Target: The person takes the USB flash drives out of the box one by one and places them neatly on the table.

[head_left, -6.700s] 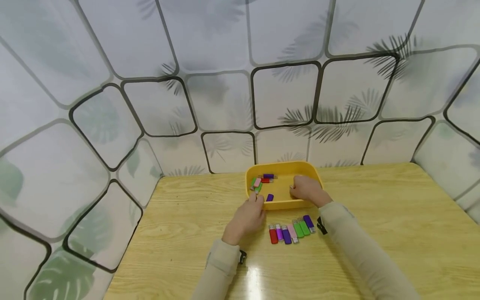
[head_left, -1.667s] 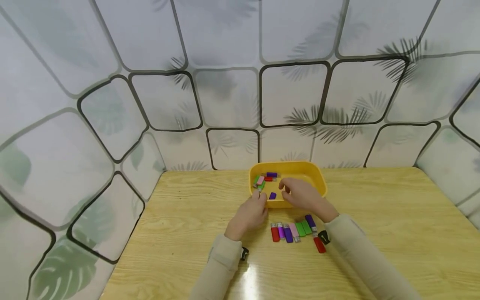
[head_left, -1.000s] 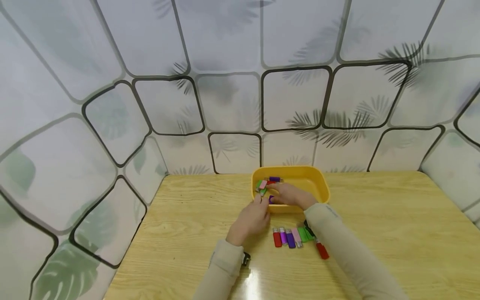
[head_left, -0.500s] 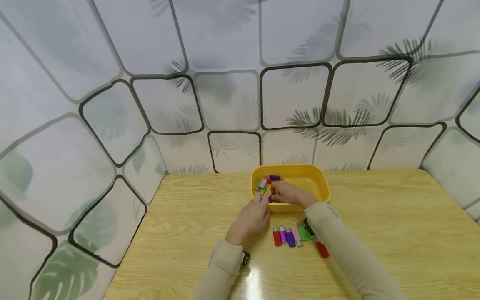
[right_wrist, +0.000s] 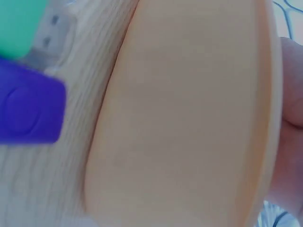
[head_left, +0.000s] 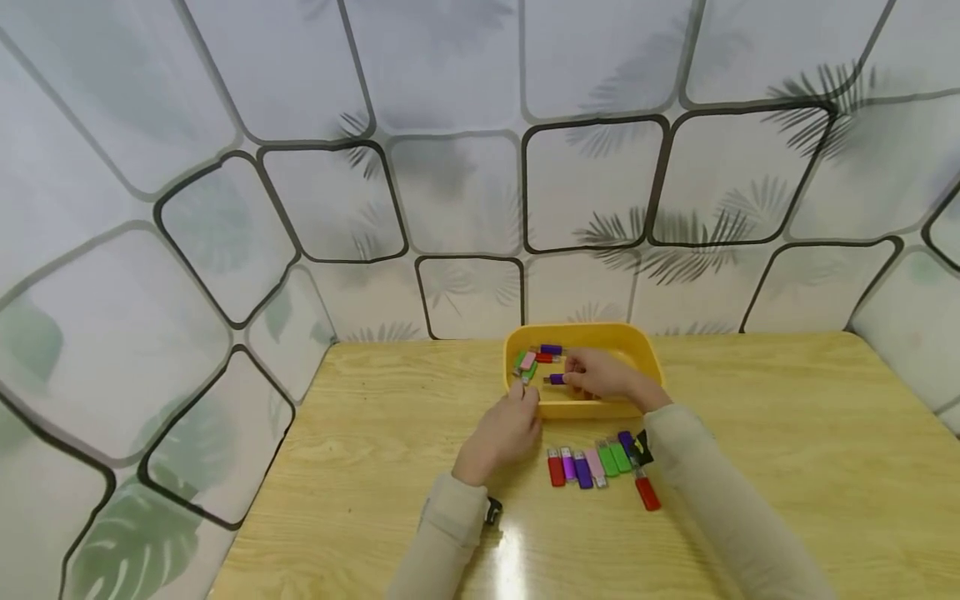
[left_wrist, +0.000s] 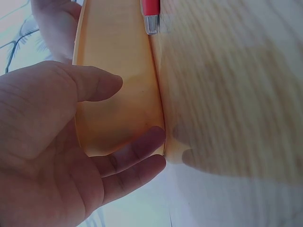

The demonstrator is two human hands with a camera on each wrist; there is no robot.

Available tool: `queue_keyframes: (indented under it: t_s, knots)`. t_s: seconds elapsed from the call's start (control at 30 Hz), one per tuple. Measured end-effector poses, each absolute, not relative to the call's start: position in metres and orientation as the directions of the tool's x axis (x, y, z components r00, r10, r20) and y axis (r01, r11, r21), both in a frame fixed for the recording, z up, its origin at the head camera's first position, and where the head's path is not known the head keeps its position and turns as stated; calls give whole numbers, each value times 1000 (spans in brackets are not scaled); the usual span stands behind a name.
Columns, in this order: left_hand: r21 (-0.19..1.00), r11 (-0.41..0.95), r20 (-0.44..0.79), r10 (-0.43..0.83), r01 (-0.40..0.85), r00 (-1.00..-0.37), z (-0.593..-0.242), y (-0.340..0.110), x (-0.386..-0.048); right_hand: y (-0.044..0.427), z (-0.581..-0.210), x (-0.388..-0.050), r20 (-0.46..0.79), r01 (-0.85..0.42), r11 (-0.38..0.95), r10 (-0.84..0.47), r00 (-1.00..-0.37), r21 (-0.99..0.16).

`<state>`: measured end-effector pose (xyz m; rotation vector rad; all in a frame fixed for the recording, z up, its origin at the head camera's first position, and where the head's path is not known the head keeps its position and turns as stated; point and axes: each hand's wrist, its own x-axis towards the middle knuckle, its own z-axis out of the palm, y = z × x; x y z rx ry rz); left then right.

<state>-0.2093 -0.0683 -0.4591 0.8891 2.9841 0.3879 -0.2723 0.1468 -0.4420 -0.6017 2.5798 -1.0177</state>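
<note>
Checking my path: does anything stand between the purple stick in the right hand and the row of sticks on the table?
Yes, the yellow tray's near wall: the purple stick is inside, the row of sticks outside on the table. The left hand, at the tray's near left corner, looks clear of that path.

Passing room lies right of the yellow oblong plastic tray (head_left: 585,410). Low obstacles lie before it — multicoloured USB sticks (head_left: 595,465).
</note>
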Motion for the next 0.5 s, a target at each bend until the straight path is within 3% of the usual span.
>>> queue_keyframes:
  t_s: [0.27,0.5]
  knots:
    - [244,807,58,542,538,-839,-457,-68,-210,162,-437,-248,69,-287,597,-361,-930,-749]
    - [247,806,57,543,539,-838,-460,-69,-212,169,-439,-217,286,-381,501,-259,-923,-777]
